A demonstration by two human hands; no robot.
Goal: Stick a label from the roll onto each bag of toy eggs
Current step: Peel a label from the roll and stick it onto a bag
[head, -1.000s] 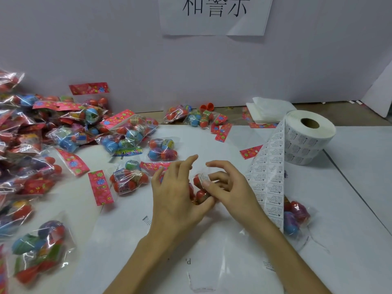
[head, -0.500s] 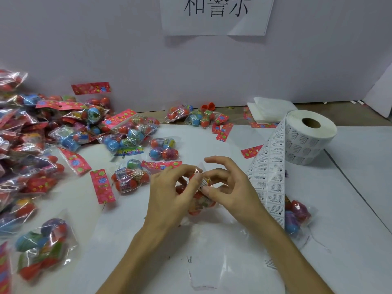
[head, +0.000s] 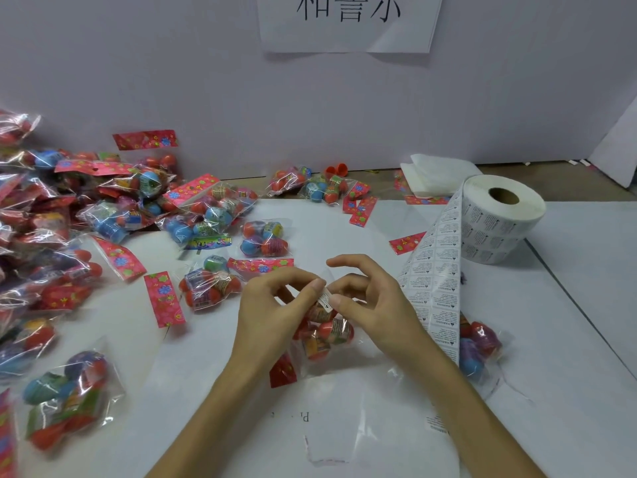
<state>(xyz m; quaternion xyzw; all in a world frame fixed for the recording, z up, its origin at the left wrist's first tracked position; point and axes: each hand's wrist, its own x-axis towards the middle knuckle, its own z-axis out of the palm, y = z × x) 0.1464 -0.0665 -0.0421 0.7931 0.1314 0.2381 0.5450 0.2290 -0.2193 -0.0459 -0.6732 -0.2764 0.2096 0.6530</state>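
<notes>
My left hand [head: 275, 312] and right hand [head: 372, 305] meet at the middle of the table [head: 568, 391], both pinching a small white label [head: 325, 300] between thumb and fingertips; my right forefinger arches free above. Just beneath them lies a crinkly clear bag of toy eggs [head: 322, 334], glossy red and orange, its red header card toward me. Right of my wrist a printed strip of labels [head: 436, 281] rises to the fat white roll [head: 499, 219], with another bag [head: 477, 346] behind it. Shiny filled bags heap [head: 62, 229] on the left.
</notes>
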